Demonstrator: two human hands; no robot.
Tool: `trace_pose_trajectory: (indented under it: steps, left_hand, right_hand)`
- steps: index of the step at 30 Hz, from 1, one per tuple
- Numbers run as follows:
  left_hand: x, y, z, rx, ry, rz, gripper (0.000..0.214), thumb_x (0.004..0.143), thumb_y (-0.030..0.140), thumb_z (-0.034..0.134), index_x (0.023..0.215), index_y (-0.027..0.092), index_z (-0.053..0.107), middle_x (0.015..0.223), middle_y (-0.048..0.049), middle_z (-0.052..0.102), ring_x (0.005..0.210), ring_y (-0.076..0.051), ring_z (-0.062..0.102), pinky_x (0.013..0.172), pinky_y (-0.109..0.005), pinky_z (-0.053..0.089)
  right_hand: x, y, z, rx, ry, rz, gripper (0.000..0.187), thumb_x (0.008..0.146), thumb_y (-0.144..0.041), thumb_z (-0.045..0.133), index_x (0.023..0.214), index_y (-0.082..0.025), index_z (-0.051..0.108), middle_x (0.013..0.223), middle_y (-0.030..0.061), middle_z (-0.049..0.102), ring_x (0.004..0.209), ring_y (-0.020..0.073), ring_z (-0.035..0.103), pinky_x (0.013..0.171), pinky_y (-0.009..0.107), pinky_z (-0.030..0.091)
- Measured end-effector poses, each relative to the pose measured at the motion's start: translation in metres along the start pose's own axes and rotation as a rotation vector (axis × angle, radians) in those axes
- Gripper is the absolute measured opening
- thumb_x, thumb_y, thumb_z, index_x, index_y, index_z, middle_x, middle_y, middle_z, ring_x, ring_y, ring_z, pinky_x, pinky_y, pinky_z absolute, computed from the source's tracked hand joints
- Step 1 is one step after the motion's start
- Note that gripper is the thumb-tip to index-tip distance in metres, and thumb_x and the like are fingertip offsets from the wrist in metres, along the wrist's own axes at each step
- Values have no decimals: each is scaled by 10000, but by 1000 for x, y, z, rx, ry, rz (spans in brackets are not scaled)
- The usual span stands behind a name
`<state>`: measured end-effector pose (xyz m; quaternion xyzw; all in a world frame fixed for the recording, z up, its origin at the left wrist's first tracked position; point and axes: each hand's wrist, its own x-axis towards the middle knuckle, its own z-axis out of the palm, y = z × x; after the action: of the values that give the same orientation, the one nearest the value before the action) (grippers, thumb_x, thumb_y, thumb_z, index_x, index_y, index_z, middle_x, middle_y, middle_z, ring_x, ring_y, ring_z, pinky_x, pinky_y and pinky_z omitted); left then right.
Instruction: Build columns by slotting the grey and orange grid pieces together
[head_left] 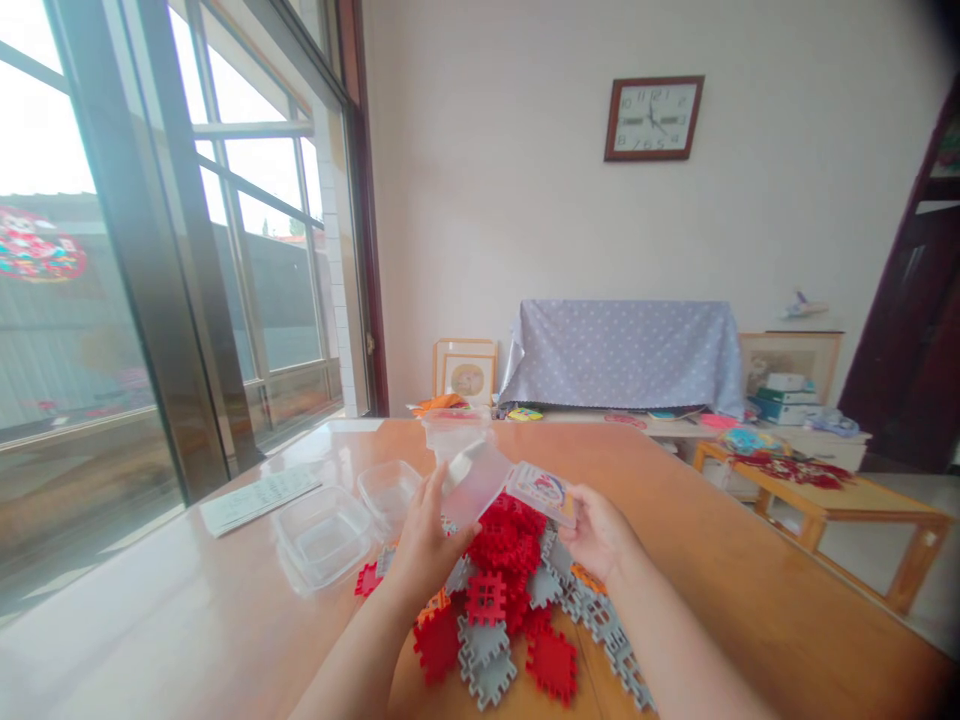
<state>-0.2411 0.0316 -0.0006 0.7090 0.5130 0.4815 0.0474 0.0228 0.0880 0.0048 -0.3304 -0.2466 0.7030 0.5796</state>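
Note:
My left hand point(424, 545) grips a clear plastic box point(474, 480) tipped on its side above a heap of red, grey and orange interlocking tiles point(510, 610) on the wooden table point(712, 560). My right hand point(596, 535) pinches the box's lid point(541, 492), which carries a printed picture, just right of the box. Both hands hover over the far end of the tile heap, fingers closed on what they hold.
Two empty clear plastic containers point(322, 535) point(388, 490) sit left of the heap, with a printed paper sheet point(259, 497) beyond them near the window. Another clear container point(454, 425) stands farther back. A low wooden table point(840, 495) with clutter is at right.

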Motion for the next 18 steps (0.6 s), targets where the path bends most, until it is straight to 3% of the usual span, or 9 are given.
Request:
trace_pose_trajectory:
  steps: [5, 10, 14, 18]
  left_hand:
    - [1, 0, -1, -38, 63, 25, 873, 843, 355, 698, 1584, 284, 241, 1590, -133, 364, 1472, -324, 338, 1181, -528, 316]
    - [3, 9, 0, -296, 165, -134, 899, 796, 409, 761, 1556, 259, 306, 1532, -144, 442, 1380, -327, 464, 1126, -479, 390]
    - [7, 26, -4, -598, 121, -204, 724, 830, 411, 734, 1472, 242, 443, 1371, -119, 603, 1195, -273, 613, 1023, -407, 479]
    - [8, 37, -8, -793, 61, -269, 571, 869, 423, 692, 1390, 237, 550, 1321, -105, 658, 1225, -276, 603, 1024, -394, 473]
  right_hand:
    - [-9, -4, 9, -4, -91, -23, 204, 842, -206, 642, 1036, -173, 696, 807, 32, 749, 408, 51, 389, 346, 165, 241]
    - [-32, -12, 26, 14, -282, -123, 276, 912, -435, 652, 1077, -219, 695, 931, 41, 751, 507, 85, 474, 420, 198, 339]
    - [-53, -17, 38, -3, -423, -145, 366, 943, -551, 570, 1129, -255, 678, 1005, 62, 731, 668, 152, 596, 519, 247, 405]
    - [-59, -15, 40, -99, -438, -190, 357, 933, -491, 608, 1228, -293, 643, 1111, 65, 713, 763, 172, 630, 561, 257, 393]
